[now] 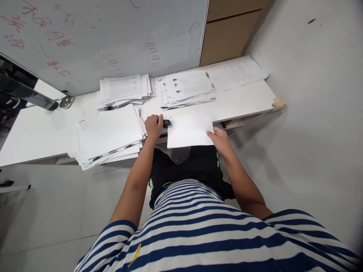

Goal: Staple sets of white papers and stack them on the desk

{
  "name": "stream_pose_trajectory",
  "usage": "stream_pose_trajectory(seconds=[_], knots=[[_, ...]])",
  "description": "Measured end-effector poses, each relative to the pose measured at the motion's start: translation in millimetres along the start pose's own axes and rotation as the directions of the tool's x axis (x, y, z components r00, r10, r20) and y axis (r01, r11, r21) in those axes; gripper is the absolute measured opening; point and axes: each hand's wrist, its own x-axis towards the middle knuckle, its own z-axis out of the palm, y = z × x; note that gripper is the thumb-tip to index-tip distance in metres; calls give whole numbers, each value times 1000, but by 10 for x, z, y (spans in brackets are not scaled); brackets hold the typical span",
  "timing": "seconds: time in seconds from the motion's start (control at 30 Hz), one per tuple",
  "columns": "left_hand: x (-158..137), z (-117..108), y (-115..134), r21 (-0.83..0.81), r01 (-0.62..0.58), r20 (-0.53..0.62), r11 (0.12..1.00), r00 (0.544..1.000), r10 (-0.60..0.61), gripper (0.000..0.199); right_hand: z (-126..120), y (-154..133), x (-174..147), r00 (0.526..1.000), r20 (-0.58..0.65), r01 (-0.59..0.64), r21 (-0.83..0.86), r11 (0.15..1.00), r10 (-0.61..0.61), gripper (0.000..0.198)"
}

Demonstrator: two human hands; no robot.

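My left hand (154,126) is closed around a black stapler (166,123) at the front of the white desk. Only the stapler's nose shows past the fingers, right by the left edge of some blank white sheets (190,130). Those sheets lie level, partly past the desk's front edge. At their right edge, my right hand (221,140) pinches them with the thumb on top. Left of my left hand is a large, uneven stack of paper (113,130), its top sheet blank.
Two more paper stacks, a left one (123,90) and a right one (187,87), lie along the back of the desk (241,97). Printed sheets (236,73) cover its right end. Behind rises a whiteboard (113,34) with red writing. A dark monitor edge (28,92) stands far left.
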Motion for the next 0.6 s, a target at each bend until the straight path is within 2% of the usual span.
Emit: stream_pose_trajectory(seconds=[0.07, 0.13, 0.2, 0.27, 0.4, 0.6], knots=[[10, 61, 22, 13, 46, -46, 999, 998, -45, 42, -143, -84, -38, 999, -39, 33, -53, 998, -35, 25], [24, 97, 44, 22, 63, -65, 998, 996, -61, 42, -271, -148, -95, 988, -134, 64, -60, 996, -72, 25], [28, 115, 56, 26, 70, -72, 997, 995, -68, 42, -356, -181, -152, 969, -232, 78, -15, 997, -80, 26], [21, 124, 60, 28, 79, -81, 996, 994, -77, 42, -387, -182, -197, 960, -276, 62, 54, 997, -44, 27], [-1, 131, 63, 25, 80, -90, 997, 993, -77, 41, -357, -150, -245, 967, -252, 17, 163, 986, 25, 27], [-12, 143, 58, -4, 90, -60, 996, 994, -90, 39, -303, -113, -280, 972, -236, 30, 215, 976, 22, 29]])
